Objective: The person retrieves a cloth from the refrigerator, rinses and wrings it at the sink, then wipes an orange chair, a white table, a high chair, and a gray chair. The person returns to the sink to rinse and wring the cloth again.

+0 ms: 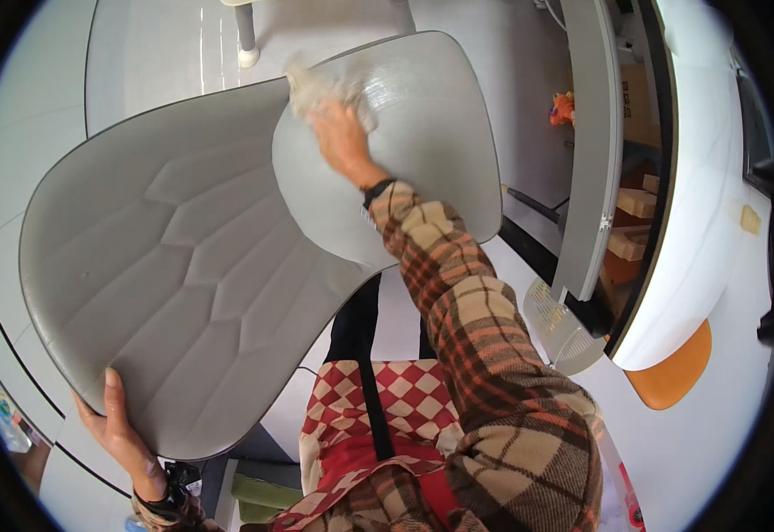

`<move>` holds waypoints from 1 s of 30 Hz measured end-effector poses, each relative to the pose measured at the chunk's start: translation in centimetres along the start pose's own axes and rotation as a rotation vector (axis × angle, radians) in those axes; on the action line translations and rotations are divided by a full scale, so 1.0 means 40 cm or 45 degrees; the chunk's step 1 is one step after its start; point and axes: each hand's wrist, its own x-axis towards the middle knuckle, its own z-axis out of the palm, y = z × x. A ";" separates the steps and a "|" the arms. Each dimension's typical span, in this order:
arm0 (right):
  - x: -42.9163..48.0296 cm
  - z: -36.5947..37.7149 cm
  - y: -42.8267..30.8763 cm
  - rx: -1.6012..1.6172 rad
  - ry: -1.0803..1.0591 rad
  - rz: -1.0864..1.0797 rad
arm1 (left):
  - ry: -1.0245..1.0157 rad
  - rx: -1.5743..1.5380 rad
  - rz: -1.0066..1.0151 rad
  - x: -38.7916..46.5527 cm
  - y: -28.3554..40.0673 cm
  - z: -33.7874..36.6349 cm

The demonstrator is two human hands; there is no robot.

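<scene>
A grey upholstered chair with stitched panels on its backrest [181,233] fills the middle and left. My left hand [118,425] grips the rim of the backrest at the lower left, thumb on the stitched face. Near the far left corner of the smooth grey seat [427,133], my right hand [344,139] presses a pale, crumpled cloth [314,96] against the surface; hand and cloth are blurred. A wet-looking shine lies on the seat just right of the cloth.
At the right stands a white table [699,199] with wooden pieces [630,243] on a shelf beneath. An orange seat [669,372] shows at the lower right. Behind the chair is a furniture leg [247,40]. A green cushion-like thing [264,499] lies near my body.
</scene>
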 end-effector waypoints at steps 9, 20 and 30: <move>-0.633 -0.287 -0.159 0.010 -1.165 0.014 | -0.134 -0.086 0.123 0.040 -0.097 -0.046; -0.334 -0.571 -0.067 -0.019 -0.091 0.722 | -0.058 -0.069 0.103 0.019 -0.141 -0.049; -0.521 -0.365 -0.052 -0.419 -0.480 0.577 | 0.026 -0.153 -0.026 0.051 -0.189 -0.031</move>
